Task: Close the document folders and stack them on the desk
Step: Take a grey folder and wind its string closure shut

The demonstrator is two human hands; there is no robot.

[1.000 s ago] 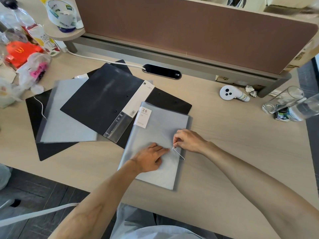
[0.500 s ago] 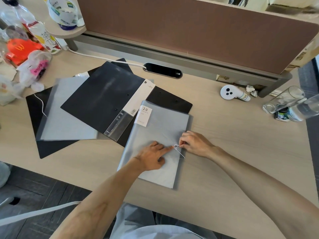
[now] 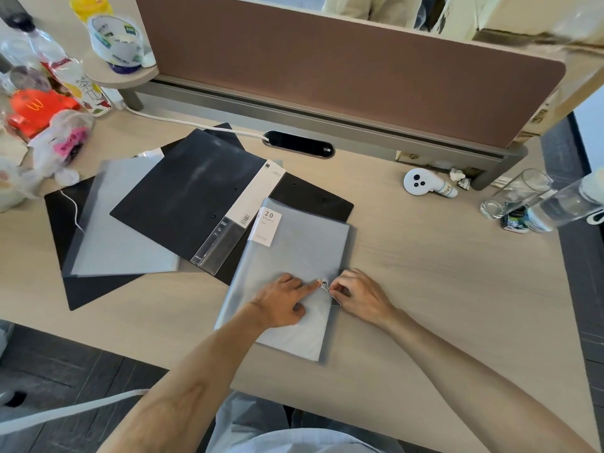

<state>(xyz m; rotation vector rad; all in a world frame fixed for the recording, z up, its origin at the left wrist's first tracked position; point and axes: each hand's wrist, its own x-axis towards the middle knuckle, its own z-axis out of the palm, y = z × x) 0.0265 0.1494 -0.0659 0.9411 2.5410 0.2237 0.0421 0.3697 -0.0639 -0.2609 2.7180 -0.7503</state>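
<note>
Change: both hands have been closing in on the clasp since a second ago, the left forefinger now reaching it.
Right hand [image 3: 359,297]: fingers are pinching the thin string [image 3: 331,294] at the small clasp [image 3: 324,283].
Left hand [image 3: 282,302]: lying loosely curled on the cover, gripping nothing, forefinger pressing beside the clasp.
Grey folder [image 3: 294,256]: lying closed at centre frame on the desk [image 3: 441,273], its upper edge overlapping a black folder [image 3: 192,194].
Left of frame: a second grey folder [image 3: 121,237] is resting on another black one [image 3: 60,217].
Surroundings: glass [image 3: 513,194] and bottle at right edge; bags and bottles crowding upper left.
</note>
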